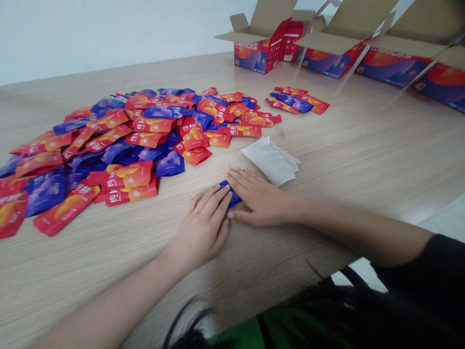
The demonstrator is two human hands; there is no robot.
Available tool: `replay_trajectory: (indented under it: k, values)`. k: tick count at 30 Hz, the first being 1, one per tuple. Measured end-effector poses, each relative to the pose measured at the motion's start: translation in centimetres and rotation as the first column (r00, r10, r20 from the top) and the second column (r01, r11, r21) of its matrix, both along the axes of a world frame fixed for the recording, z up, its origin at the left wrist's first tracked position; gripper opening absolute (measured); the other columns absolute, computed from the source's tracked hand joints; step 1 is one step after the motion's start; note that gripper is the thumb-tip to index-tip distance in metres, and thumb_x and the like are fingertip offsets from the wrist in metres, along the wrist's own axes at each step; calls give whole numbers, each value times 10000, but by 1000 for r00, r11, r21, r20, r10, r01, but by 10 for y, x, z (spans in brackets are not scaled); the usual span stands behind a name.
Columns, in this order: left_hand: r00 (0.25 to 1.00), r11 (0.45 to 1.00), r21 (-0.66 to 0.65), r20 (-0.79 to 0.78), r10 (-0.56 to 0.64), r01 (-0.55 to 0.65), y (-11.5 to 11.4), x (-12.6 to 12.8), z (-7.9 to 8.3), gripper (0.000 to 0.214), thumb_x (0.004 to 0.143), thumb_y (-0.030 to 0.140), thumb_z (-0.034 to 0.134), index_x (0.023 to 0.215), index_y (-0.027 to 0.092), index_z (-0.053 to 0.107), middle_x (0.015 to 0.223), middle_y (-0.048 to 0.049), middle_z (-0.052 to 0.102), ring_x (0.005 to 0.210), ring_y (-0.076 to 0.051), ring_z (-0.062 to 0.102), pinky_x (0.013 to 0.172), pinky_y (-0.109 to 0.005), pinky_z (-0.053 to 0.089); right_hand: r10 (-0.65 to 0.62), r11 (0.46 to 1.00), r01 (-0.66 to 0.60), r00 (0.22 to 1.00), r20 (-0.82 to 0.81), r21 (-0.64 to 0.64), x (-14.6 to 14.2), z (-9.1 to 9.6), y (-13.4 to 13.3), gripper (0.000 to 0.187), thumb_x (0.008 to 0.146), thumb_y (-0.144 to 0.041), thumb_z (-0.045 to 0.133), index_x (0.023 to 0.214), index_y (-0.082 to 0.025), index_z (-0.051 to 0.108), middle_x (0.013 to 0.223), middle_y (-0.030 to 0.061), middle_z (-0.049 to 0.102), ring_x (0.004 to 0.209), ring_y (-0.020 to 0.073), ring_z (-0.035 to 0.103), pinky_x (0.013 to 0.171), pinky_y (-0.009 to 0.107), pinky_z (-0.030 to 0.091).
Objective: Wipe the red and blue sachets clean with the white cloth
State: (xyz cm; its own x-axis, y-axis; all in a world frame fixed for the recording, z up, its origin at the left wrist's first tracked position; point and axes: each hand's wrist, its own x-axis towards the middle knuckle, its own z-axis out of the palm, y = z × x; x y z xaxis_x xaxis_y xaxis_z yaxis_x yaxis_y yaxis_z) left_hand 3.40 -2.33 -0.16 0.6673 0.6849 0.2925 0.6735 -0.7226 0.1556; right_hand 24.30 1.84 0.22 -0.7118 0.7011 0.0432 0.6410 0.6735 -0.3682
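Both my hands lie flat on the wooden table (363, 145), fingers stretched out and pressing down on a blue sachet (230, 193) between them. My left hand (205, 225) covers its near left part. My right hand (256, 196) covers its right side. Only a small blue corner of the sachet shows between the fingers. A stack of plain white sachets (271, 160) lies just beyond my right hand.
A large heap of red, orange and blue sachets (127, 140) spreads over the left and middle of the table. A small group of sachets (298, 103) lies farther right. Several open printed cardboard boxes (261, 43) stand along the far right edge.
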Motion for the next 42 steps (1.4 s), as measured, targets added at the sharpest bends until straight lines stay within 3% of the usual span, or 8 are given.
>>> replay_trajectory:
  k: [6, 14, 25, 29, 32, 37, 40, 42]
  values:
    - [999, 999, -17, -38, 26, -27, 0, -2, 0, 520, 927, 218, 434, 1411, 29, 413, 1450, -216, 476, 1384, -319, 390, 1100, -500, 364, 26, 997, -24, 999, 19, -75, 3, 4, 3, 893, 939, -612, 395, 1501, 58, 214, 1584, 279, 133, 1491, 313, 87, 1205, 493, 151]
    - [997, 996, -72, -59, 42, -46, 1, 3, 5, 544, 920, 228, 437, 1444, 88, 390, 1498, -178, 433, 1427, -312, 327, 1123, -530, 324, 40, 995, -39, 999, 12, -90, 2, 4, 5, 913, 927, -623, 388, 1499, 64, 206, 1585, 284, 103, 1490, 329, 61, 1199, 524, 147]
    - [990, 990, -96, -99, 98, -108, -1, 8, 10, 560, 909, 308, 463, 1423, 86, 444, 1494, -159, 453, 1414, -316, 363, 1088, -520, 384, 21, 1000, -20, 999, 48, -20, 0, 3, 3, 930, 914, -602, 438, 1492, 90, 210, 1580, 295, 127, 1488, 335, 80, 1200, 495, 162]
    - [985, 981, -148, -140, 102, -123, 0, 8, 16, 636, 858, 367, 523, 1425, 87, 448, 1498, -154, 444, 1409, -336, 370, 1068, -539, 404, 62, 998, -61, 997, 46, -21, 3, 10, 8, 841, 951, -572, 402, 1477, 73, 283, 1567, 287, 197, 1478, 326, 166, 1197, 489, 171]
    - [977, 977, -170, -187, 100, -132, 1, 8, 17, 645, 870, 398, 506, 1428, 81, 445, 1519, -150, 408, 1418, -345, 349, 1078, -542, 389, 113, 993, -113, 994, -10, -18, 11, 22, 13, 603, 990, -452, 399, 1406, -21, 470, 1526, 224, 367, 1436, 289, 314, 1179, 470, 235]
    - [973, 976, -176, -213, 88, -127, 1, 8, 15, 653, 900, 432, 474, 1453, 90, 414, 1537, -140, 381, 1439, -337, 308, 1105, -519, 359, -28, 988, 54, 983, -179, 143, 27, 44, 21, 329, 947, -171, 430, 1148, -139, 688, 1198, 121, 675, 1113, 224, 614, 969, 371, 456]
    - [970, 974, -187, -227, 85, -129, 1, 8, 14, 662, 906, 448, 466, 1465, 101, 397, 1547, -131, 365, 1447, -331, 291, 1117, -513, 345, -34, 983, 65, 983, -178, 172, 33, 48, 25, 286, 909, -116, 457, 1018, -141, 721, 947, 85, 692, 885, 189, 632, 816, 310, 472]
    - [969, 972, -192, -230, 88, -134, 1, 7, 14, 664, 907, 454, 465, 1469, 108, 392, 1552, -127, 356, 1451, -328, 283, 1121, -513, 339, -18, 991, 34, 992, -128, 128, 34, 48, 25, 267, 906, -110, 459, 949, -135, 722, 909, 80, 671, 844, 179, 619, 791, 298, 457]
